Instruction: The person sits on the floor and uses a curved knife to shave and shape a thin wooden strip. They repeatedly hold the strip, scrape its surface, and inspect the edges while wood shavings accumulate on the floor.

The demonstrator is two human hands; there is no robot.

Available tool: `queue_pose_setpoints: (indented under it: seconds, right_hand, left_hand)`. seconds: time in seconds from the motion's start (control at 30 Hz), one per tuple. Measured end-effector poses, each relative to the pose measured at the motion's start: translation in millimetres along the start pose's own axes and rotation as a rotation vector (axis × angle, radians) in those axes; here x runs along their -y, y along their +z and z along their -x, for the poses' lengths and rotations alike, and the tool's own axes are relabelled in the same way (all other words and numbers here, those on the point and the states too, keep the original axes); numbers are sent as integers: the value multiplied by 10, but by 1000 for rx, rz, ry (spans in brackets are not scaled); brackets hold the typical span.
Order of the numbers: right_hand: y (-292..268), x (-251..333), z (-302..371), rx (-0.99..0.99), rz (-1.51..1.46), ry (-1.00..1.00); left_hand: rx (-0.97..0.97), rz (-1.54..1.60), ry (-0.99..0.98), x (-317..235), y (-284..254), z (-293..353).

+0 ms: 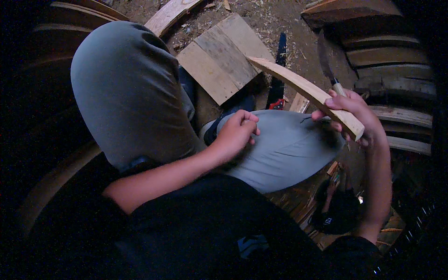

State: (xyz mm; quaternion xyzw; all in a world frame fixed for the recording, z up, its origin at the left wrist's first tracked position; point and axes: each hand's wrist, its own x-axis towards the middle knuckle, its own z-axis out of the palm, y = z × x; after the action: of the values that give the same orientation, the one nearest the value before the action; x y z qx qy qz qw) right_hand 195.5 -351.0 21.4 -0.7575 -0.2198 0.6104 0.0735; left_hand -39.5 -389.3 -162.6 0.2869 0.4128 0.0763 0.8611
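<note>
**Curved wood held over the right side**

The person's right grip (pixel 361 108) is clamped on the near end of a curved stick (pixel 303 86), which slants over the knee (pixel 298 149) toward a planked block (pixel 219 51); whether that is a box with contents cannot be told. A knife (pixel 326 65) meets the same grip; whether it is held is unclear. The left grip (pixel 237 133) is loosely bent, fingers apart, above the lap. A red-handled saw (pixel 281 56) lies beside the block.

Pale tan wood strip (pixel 303 87), grey trousers (pixel 126 93), black shirt (pixel 186 224), red saw handle (pixel 276 104)
</note>
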Motion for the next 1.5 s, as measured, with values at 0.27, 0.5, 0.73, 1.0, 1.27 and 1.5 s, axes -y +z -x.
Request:
queue_pose_setpoints:
  seconds: [0.27,0.5,0.73,1.0,1.27,1.5]
  right_hand:
    - [160,297,-42,-11,66,20]
    - [148,377,-17,-39,-139,-58]
    - [100,230,-177,124,-215,-320]
    - [54,174,-356,207,-278,-479]
    - [-17,86,-274,-142,-450,-458]
    - [-507,171,-120,-360,-858,-1034]
  left_hand:
    - [35,-110,107,54,36,-12]
    - [110,-152,334,-227,72,168]
    - [31,-466,590,-797,349,513]
    - [110,-1035,1207,-1974,534,300]
    - [247,-1106,1214,-2341,455,-109]
    - [354,-1113,991,-2754,478,-331]
